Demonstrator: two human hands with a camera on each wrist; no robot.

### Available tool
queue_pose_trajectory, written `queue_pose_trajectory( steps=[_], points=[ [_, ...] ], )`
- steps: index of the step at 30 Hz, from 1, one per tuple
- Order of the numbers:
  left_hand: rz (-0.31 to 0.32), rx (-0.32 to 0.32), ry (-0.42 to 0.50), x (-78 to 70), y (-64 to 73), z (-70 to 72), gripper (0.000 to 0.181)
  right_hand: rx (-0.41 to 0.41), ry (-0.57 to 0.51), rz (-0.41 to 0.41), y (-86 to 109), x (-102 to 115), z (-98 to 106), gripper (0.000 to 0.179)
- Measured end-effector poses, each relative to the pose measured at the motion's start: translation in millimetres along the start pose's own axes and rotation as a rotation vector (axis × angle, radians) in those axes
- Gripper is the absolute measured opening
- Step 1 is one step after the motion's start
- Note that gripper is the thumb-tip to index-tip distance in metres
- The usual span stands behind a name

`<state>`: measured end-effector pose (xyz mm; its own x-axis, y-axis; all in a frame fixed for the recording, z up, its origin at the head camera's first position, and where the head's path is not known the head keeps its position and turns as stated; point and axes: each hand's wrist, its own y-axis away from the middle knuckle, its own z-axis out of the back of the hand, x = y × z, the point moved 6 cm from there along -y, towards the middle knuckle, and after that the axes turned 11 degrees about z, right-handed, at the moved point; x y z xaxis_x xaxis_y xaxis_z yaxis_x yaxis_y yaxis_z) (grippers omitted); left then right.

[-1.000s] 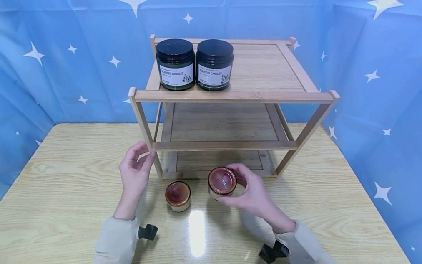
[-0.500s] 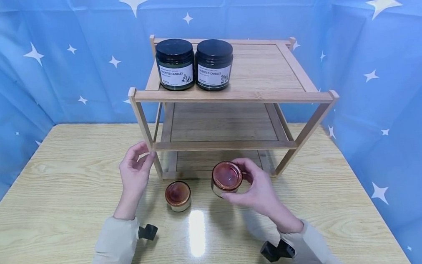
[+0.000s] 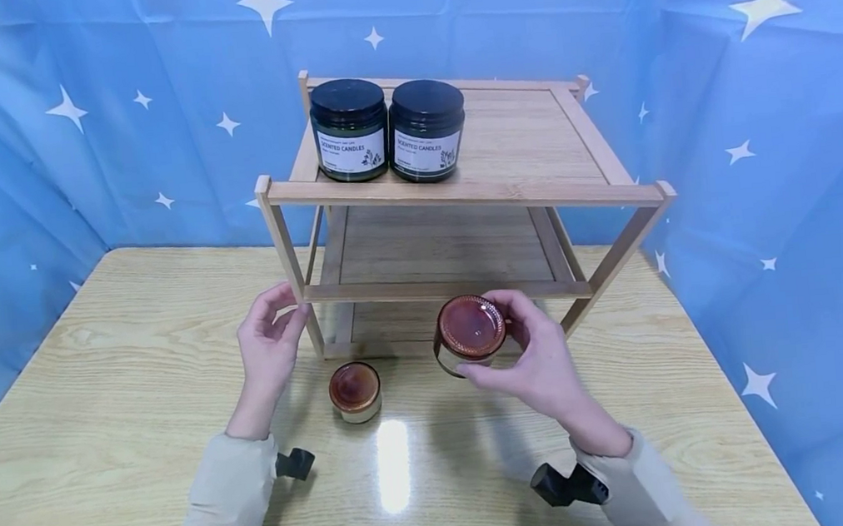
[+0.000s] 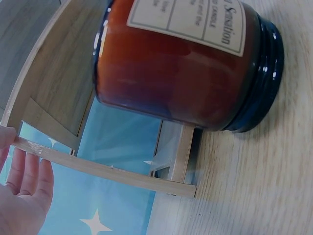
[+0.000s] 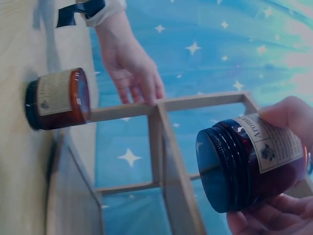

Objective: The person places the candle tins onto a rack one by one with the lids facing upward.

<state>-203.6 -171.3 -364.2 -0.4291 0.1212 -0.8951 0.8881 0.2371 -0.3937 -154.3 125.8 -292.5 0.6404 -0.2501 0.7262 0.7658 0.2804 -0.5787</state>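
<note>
In the head view my right hand (image 3: pixel 539 361) grips an amber glass candle jar (image 3: pixel 472 327) by its sides, raised over the table in front of the shelf. The jar is upside down, glass base upward; the right wrist view shows its black lid (image 5: pixel 215 169) and cream label (image 5: pixel 271 144). With thumb and fingers, my left hand (image 3: pixel 269 343) pinches the front left post (image 4: pixel 105 169) of a three-tier wooden shelf rack (image 3: pixel 523 133). A second amber candle jar (image 3: pixel 355 388) stands on its lid on the table, just right of the left hand.
Two dark candle jars with black lids, a left one (image 3: pixel 351 131) and a right one (image 3: pixel 427 131), stand side by side on the top tier. A front rail (image 3: pixel 446 288) runs along the middle tier. A blue star-printed curtain (image 3: pixel 175 109) hangs behind the wood-grain table (image 3: pixel 135 346).
My right hand has lifted the amber candle jar off the table area, up and to the right, toward the middle tier's front rail. The left hand stays on the post.
</note>
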Motion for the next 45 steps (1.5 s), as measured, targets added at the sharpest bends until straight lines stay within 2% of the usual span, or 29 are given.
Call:
queue_pose_trajectory(
  steps=[12,22,28,34,41,45],
  points=[
    [0.011,-0.002,0.004,0.7,0.3,0.0,0.028,-0.109,-0.054,0.032,-9.0,19.9,22.9,0.065],
    [-0.001,0.001,0.0,-0.8,1.1,0.2,0.028,-0.156,-0.138,0.132,-25.9,41.4,42.5,0.064],
    [-0.002,0.007,-0.007,-1.4,1.3,-0.1,0.027,-0.192,-0.141,0.124,-34.0,53.7,54.5,0.063],
    [-0.005,0.009,0.002,-0.4,0.6,-0.4,0.028,-0.22,-0.152,0.109,-38.5,63.0,60.5,0.061],
    [0.005,-0.002,0.002,1.1,0.5,0.6,0.028,-0.248,-0.178,0.167,-49.5,74.9,66.5,0.055],
    [0.007,-0.008,-0.002,0.8,-0.1,0.8,0.029,-0.292,-0.221,0.196,-60.4,81.3,71.8,0.054]
  ],
)
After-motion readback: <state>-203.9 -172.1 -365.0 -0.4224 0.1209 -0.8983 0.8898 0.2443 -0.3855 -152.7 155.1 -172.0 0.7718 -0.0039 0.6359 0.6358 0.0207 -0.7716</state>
